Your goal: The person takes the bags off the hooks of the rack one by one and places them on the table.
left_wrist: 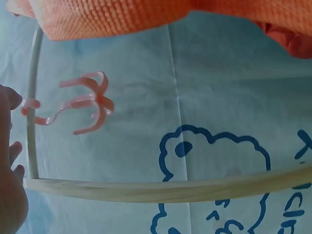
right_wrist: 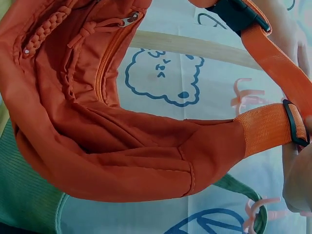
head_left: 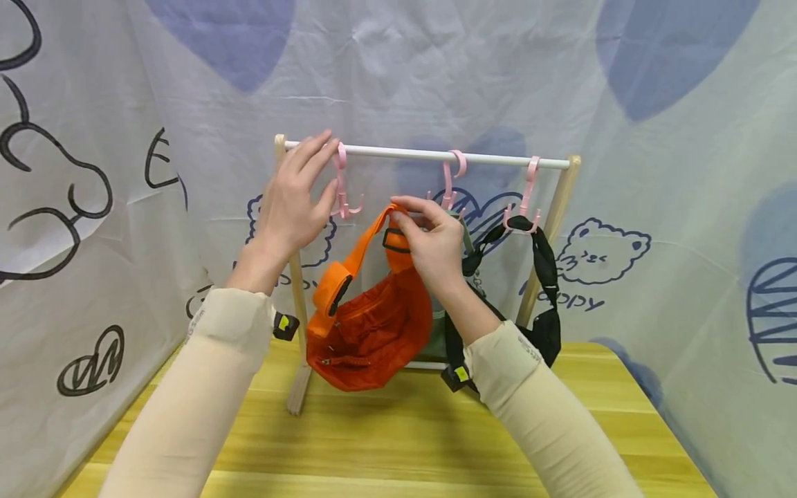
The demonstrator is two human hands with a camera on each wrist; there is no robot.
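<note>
An orange waist bag (head_left: pixel 373 332) hangs in the air by its strap (head_left: pixel 362 252), which my right hand (head_left: pixel 436 242) pinches between thumb and fingers. A black buckle and slider on the strap show in the right wrist view, along with the bag's zipper (right_wrist: pixel 105 73). My left hand (head_left: pixel 292 194) is raised at the rail's left end, fingers extended beside the left pink hook (head_left: pixel 342 183); whether they touch it I cannot tell. In the left wrist view this hook (left_wrist: pixel 92 102) has bare prongs, and part of the left hand (left_wrist: pixel 10 175) shows at the edge.
A white rail (head_left: pixel 398 152) on wooden posts (head_left: pixel 554 228) stands on the wooden table (head_left: pixel 373 443). A black bag (head_left: pixel 546 277) hangs from the right pink hook (head_left: pixel 529 194). Behind the orange bag, a green bag (right_wrist: pixel 29 180) hangs at the middle hook (head_left: pixel 450 183). Printed cloth surrounds the table.
</note>
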